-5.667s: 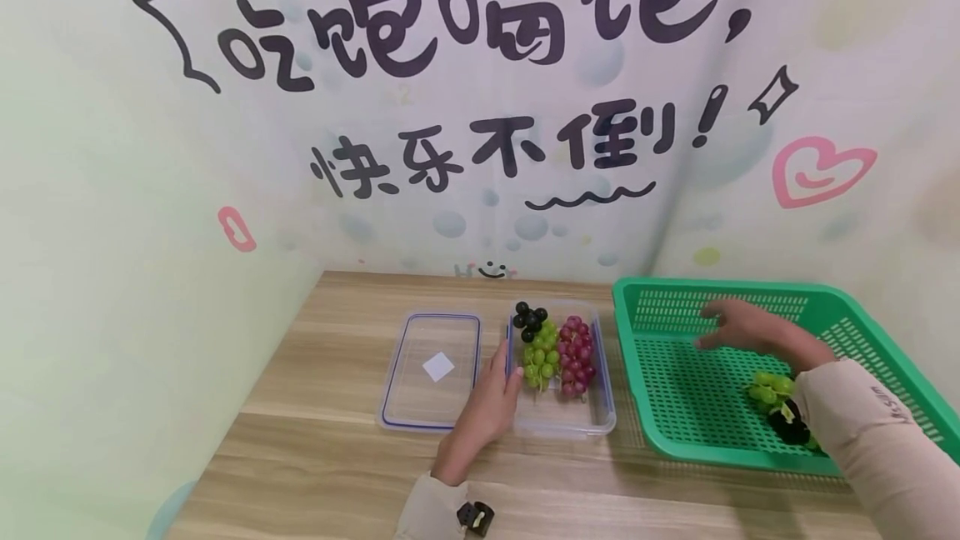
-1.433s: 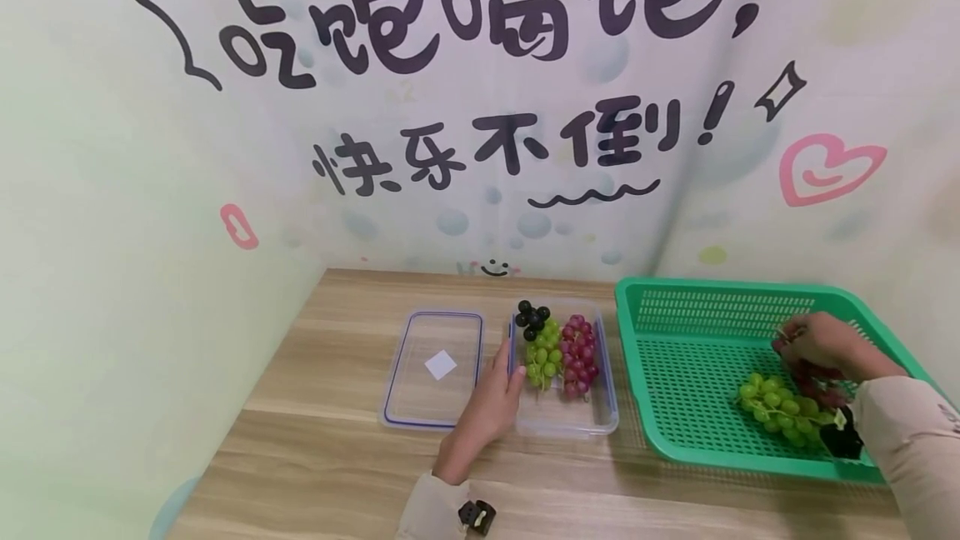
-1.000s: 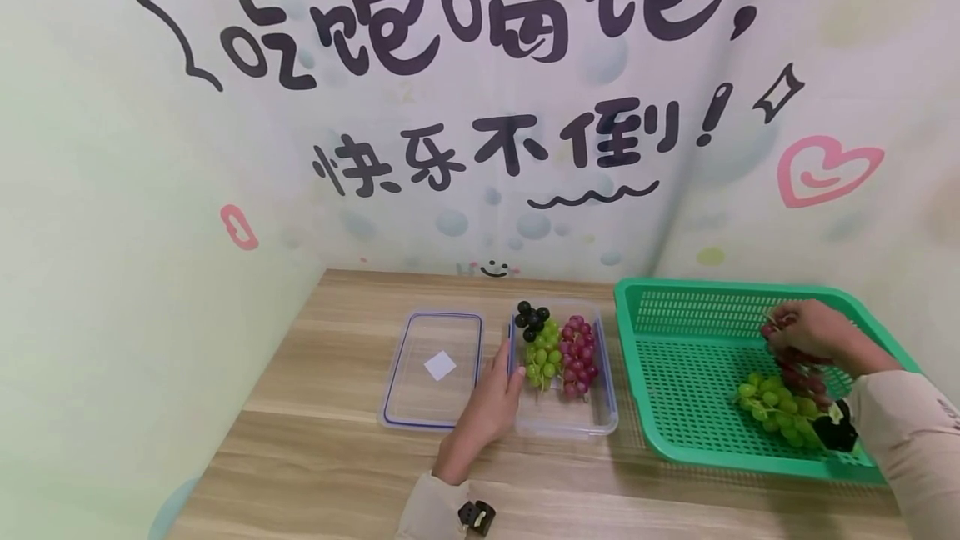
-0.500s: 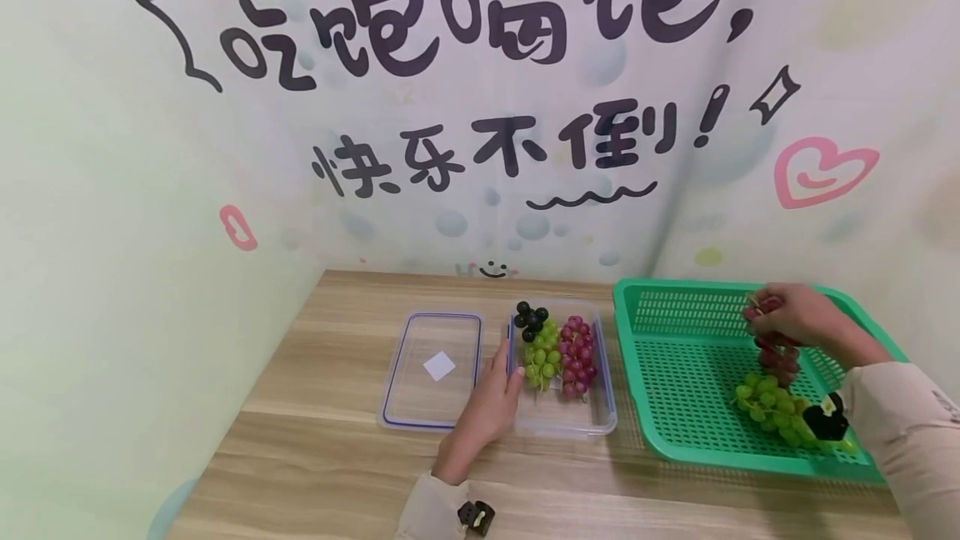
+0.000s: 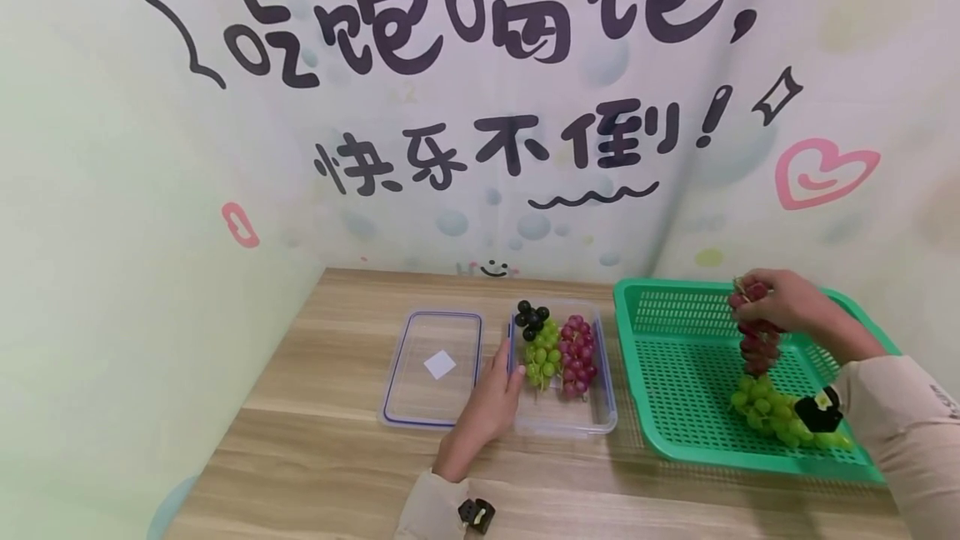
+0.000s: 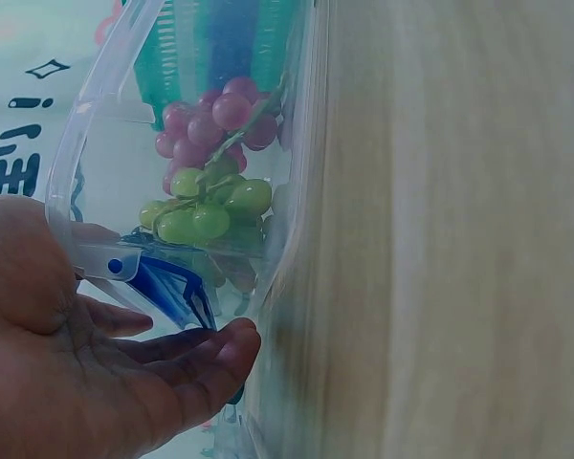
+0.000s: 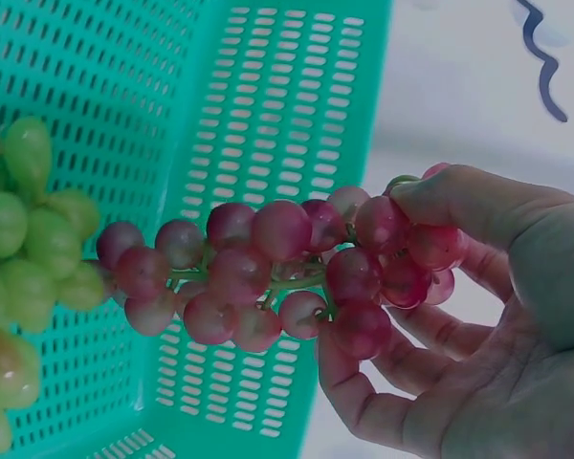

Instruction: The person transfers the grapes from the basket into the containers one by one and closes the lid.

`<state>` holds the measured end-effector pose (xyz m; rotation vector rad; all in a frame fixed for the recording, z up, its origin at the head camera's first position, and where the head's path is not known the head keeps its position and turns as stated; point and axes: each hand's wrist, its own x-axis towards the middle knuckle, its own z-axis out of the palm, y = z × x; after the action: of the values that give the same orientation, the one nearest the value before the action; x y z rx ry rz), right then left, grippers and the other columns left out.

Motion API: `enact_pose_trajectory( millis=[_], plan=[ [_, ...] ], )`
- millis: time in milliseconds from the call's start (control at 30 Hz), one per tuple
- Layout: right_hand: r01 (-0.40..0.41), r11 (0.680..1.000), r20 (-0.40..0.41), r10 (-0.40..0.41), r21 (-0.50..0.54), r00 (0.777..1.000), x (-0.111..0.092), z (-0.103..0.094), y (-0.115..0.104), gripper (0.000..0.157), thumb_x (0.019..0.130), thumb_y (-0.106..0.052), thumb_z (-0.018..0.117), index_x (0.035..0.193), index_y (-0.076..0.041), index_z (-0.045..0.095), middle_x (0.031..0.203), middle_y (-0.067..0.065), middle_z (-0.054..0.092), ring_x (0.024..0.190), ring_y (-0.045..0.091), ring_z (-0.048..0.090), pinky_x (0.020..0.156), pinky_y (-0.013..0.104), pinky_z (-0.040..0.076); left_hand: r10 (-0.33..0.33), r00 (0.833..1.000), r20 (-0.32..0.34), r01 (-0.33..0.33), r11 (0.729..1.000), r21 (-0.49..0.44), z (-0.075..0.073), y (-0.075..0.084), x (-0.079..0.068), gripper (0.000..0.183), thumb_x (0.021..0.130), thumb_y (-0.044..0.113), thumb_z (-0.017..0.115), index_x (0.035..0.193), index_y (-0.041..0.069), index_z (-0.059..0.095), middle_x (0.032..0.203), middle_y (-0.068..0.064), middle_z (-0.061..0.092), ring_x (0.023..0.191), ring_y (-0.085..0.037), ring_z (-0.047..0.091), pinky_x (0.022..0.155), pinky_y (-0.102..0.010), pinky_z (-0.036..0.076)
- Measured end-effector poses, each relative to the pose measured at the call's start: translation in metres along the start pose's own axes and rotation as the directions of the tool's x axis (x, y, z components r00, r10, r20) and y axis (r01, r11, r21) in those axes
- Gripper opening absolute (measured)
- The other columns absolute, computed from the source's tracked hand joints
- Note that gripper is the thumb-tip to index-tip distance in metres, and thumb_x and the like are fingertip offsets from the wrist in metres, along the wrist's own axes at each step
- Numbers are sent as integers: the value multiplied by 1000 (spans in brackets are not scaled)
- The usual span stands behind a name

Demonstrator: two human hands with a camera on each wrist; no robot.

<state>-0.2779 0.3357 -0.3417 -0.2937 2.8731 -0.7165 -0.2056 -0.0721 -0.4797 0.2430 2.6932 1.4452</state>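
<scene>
My right hand [image 5: 787, 304] pinches a bunch of red grapes [image 5: 759, 348] near its stem end, above the green basket [image 5: 651, 423]. The bunch hangs down over a bunch of green grapes [image 5: 780, 417] in the basket; in the right wrist view the red grapes [image 7: 239, 273] stretch out from my thumb and fingers. My left hand [image 5: 491, 398] grips the left side of a clear plastic container [image 5: 555, 427], thumb at the rim, fingers by the blue-edged latch [image 6: 167, 287]. Inside lie small bunches of black grapes [image 5: 532, 319], green grapes [image 5: 542, 357] and red grapes [image 5: 577, 357].
A clear lid [image 5: 420, 398] with a blue seal and a white square label lies left of the container on the wooden table [image 5: 300, 457]. The basket stands right of the container, close to the printed wall [image 5: 420, 240] behind.
My right hand came into the basket, took hold of the red grapes and has lifted them up and leftward. The left hand has stayed at the container.
</scene>
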Motion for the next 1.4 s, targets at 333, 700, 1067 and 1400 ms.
enact_pose_trajectory(
  millis=[333, 700, 1067, 1400],
  plan=[
    [23, 1000, -25, -24, -21, 999, 4, -5, -29, 55, 92, -27, 71, 130, 7, 51, 117, 30, 57, 93, 33, 56, 70, 41, 54, -12, 1000, 6, 12, 1000, 0, -1, 1, 0, 58, 109, 24, 38, 157, 0, 18, 157, -30, 27, 144, -44, 30, 117, -56, 29],
    [70, 997, -41, -70, 10, 997, 7, -7, -66, 37, 92, -27, 71, 118, -4, 60, 116, 21, 62, 90, 26, 61, 70, 33, 49, -8, 1000, 6, 8, 1000, 1, -1, 2, -1, 57, 109, 23, 37, 156, -1, 18, 155, -31, 29, 143, -44, 31, 116, -56, 31],
    [116, 993, -55, -116, -1, 992, 4, -6, -95, 43, 91, -24, 73, 124, 0, 59, 118, 25, 61, 94, 35, 69, 76, 44, 56, -5, 1000, 2, 5, 1000, 4, -1, 1, 1, 57, 108, 22, 38, 156, -2, 19, 156, -31, 28, 143, -44, 30, 117, -56, 29],
    [142, 989, -45, -140, 36, 989, 5, -5, -108, 41, 90, -22, 74, 122, -1, 60, 116, 23, 62, 91, 32, 70, 72, 35, 54, 0, 1000, -5, 1, 1000, 18, 0, 1, 0, 57, 108, 24, 38, 156, -2, 19, 154, -31, 31, 142, -44, 34, 116, -55, 32]
  ],
)
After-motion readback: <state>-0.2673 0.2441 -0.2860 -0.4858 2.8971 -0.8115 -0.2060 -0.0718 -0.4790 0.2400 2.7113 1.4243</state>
